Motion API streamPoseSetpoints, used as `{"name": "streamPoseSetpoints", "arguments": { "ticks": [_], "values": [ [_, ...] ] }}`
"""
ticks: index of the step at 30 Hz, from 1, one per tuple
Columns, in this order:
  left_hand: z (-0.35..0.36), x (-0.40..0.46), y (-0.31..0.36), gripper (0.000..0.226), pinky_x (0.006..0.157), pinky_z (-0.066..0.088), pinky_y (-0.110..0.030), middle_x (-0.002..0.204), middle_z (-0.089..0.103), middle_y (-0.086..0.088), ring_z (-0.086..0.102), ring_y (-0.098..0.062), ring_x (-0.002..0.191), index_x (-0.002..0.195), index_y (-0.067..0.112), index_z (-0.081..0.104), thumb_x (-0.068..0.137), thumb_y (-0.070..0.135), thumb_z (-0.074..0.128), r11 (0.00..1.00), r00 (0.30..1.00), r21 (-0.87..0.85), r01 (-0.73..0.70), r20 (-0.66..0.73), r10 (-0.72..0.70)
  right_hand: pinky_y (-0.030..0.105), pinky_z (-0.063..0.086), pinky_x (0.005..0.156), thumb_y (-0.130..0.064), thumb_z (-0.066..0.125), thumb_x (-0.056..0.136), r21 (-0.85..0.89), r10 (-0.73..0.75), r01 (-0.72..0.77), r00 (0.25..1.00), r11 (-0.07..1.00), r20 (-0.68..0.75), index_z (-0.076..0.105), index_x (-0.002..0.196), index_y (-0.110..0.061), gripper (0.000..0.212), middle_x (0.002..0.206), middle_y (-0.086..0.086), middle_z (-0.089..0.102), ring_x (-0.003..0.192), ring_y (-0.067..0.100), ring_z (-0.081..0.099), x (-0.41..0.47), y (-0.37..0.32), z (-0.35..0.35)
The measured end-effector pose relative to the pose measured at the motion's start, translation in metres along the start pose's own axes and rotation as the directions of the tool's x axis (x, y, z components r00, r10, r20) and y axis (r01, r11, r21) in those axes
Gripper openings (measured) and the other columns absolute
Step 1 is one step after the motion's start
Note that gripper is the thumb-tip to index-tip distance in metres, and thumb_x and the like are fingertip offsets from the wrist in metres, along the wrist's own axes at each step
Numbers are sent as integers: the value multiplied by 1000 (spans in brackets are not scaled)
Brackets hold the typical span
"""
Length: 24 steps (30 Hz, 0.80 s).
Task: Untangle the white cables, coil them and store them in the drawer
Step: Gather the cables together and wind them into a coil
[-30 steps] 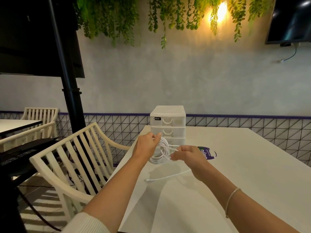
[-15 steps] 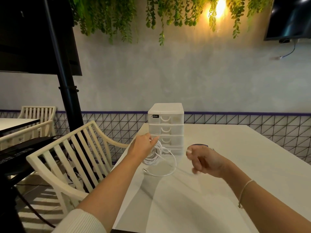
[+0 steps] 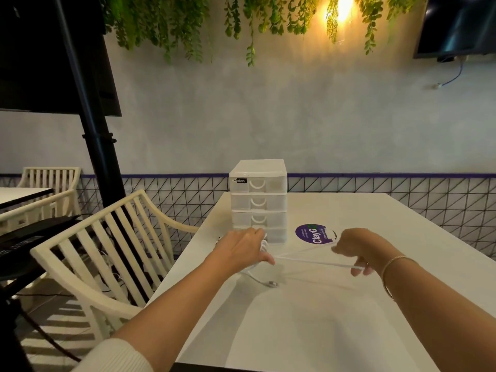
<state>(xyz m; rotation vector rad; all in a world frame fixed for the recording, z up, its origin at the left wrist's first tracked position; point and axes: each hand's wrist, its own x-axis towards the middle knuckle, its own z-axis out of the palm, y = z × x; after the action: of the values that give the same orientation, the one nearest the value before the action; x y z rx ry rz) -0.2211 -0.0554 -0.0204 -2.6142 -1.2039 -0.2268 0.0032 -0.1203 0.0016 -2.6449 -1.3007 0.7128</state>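
My left hand (image 3: pixel 241 249) grips a bundle of white cable loops just in front of the white drawer unit (image 3: pixel 258 200), near the table's left edge. A stretch of the white cable (image 3: pixel 311 260) runs taut from that bundle to my right hand (image 3: pixel 359 251), which pinches it with curled fingers. A loose end with a metal plug (image 3: pixel 272 284) lies on the table below my left hand. The unit's drawers are all closed. Most of the coil is hidden behind my left hand.
The white table (image 3: pixel 335 318) carries a round purple sticker (image 3: pixel 312 233) right of the drawer unit. A cream slatted chair (image 3: pixel 107 253) stands against the table's left side. A black pole (image 3: pixel 99 146) and wire-grid fence are behind.
My right hand has pulled away to the right, drawing the cable out straight from the bundle. The left hand has dropped lower toward the table with the loops.
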Motion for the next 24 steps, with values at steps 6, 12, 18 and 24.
{"name": "streamPoseSetpoints", "arguments": {
  "ticks": [6,12,18,24],
  "values": [
    [3,3,2,50,69,34,-31,117,57,-10,59,-31,100,117,10,43,89,50,54,1000,999,-1,11,-51,-11,30,53,51,-27,23,99,513,81,10,984,858,-156,43,126,-7,39,53,18,67,48,25,63,14,24,-2],
    [-7,1,-5,45,71,34,-32,119,56,-8,58,-31,102,119,13,45,94,51,43,1000,999,-1,25,-45,-25,53,51,79,-19,14,99,965,169,-22,985,262,-23,32,131,8,46,100,32,63,67,35,67,7,40,-3],
    [-5,0,-1,41,69,34,-34,119,55,-10,58,-33,100,120,12,44,98,46,36,999,998,48,-18,-53,20,44,45,86,-7,25,98,992,183,44,983,-121,-21,36,135,-3,39,130,26,50,98,35,63,0,33,-5],
    [-10,3,0,43,73,39,-36,121,53,-10,57,-33,103,127,13,39,98,45,34,1000,996,-6,-9,-84,9,67,32,100,-44,48,87,954,101,-132,981,-268,164,16,147,-25,70,152,19,19,114,61,43,2,33,-1]
  ]
}}
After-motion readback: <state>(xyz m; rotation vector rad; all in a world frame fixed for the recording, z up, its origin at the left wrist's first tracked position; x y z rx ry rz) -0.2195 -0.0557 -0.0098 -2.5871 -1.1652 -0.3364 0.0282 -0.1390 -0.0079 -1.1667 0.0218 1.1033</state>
